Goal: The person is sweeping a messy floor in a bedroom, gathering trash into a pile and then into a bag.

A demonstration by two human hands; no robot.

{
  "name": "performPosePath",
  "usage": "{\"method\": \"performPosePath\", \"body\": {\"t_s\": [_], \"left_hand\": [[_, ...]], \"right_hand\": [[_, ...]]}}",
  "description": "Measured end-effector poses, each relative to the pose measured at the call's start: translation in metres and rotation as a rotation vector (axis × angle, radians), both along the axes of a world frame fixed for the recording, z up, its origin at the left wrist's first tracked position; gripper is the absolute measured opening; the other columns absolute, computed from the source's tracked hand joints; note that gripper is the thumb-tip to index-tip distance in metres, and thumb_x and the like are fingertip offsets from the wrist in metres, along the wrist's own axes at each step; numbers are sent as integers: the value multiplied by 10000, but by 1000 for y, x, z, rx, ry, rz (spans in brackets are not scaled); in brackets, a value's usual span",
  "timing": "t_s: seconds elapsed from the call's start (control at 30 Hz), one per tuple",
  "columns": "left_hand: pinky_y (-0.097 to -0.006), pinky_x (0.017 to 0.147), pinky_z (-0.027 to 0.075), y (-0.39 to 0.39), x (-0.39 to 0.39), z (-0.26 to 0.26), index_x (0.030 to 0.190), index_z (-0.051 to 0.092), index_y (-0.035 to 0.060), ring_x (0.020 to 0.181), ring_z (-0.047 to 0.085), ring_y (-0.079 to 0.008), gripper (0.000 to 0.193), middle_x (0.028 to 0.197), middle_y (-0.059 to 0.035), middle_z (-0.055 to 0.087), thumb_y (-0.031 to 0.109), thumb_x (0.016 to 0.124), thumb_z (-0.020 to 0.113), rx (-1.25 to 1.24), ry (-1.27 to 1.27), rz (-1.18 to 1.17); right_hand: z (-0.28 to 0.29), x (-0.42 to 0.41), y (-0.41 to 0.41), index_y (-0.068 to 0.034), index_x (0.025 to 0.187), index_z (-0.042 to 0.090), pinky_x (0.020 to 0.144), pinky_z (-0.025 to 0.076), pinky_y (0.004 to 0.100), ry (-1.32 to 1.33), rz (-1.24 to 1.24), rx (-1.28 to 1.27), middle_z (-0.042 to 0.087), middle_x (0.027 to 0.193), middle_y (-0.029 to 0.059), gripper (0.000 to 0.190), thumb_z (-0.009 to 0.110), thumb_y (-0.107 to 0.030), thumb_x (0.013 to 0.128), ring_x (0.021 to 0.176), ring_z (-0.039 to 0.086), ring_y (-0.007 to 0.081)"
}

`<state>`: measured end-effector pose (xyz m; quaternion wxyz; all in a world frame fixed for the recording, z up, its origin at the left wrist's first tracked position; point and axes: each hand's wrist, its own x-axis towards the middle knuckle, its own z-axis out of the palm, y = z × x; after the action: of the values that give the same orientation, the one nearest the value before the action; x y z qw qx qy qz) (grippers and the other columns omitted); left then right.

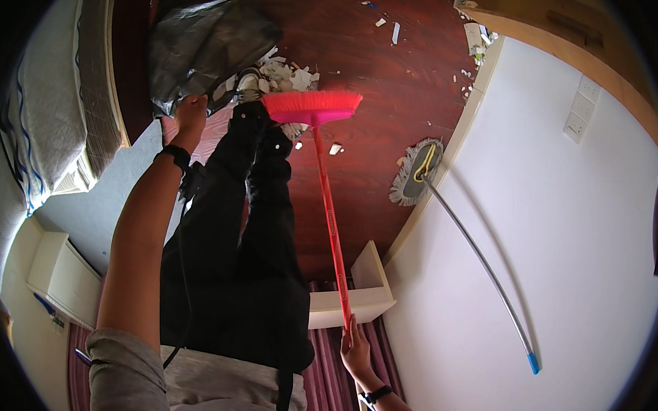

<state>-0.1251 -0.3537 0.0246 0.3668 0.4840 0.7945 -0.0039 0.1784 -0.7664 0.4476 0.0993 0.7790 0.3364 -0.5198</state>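
Observation:
My left hand (191, 113) grips the edge of a black plastic bag (204, 40), which spreads over the dark red wooden floor at the upper left. The red handle of a broom (329, 205) is held near its end by my right hand (354, 347). Its pink head with red bristles (311, 103) is just in front of my feet and looks slightly blurred. A pile of pale, broken debris (285, 76) lies between the bag and the bristles, beside my shoe (249, 83).
A flat mop (417, 173) leans against the white wall (554, 215) at the right. More scraps (474, 38) lie along the wall's foot and on the floor. A bed (59, 83) stands at the left, and a white shelf unit (352, 305) is near my right hand.

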Motion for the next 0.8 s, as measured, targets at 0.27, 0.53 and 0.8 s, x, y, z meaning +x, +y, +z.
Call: {"method": "performPosePath", "body": {"t_s": [0.27, 0.53, 0.8], "left_hand": [[-429, 762, 478, 1, 18, -6, 878, 677, 42, 874, 632, -364, 342, 876, -180, 669, 362, 794, 589, 33, -67, 25], [-314, 661, 450, 17, 6, -13, 932, 653, 26, 707, 590, -184, 346, 773, -72, 638, 355, 834, 613, -34, -162, -113], [-285, 680, 475, 8, 31, 4, 969, 637, 38, 736, 556, -108, 295, 827, -7, 592, 312, 858, 631, -66, -498, 268]], "right_hand": [[-47, -15, 10, -77, 1407, 317, 611, 482, 433, -121, -58, 39, 593, 832, 209, 555, 522, -86, 891, 711, 599, 368], [-50, -8, -4, 20, 1361, 350, 817, 504, 383, -86, -340, -26, 580, 1115, 268, 484, 467, -56, 898, 1001, 593, 394], [-92, -30, 20, 23, 1426, 97, 673, 484, 450, -83, -165, 62, 565, 969, 283, 642, 457, -27, 898, 816, 591, 405]]}}
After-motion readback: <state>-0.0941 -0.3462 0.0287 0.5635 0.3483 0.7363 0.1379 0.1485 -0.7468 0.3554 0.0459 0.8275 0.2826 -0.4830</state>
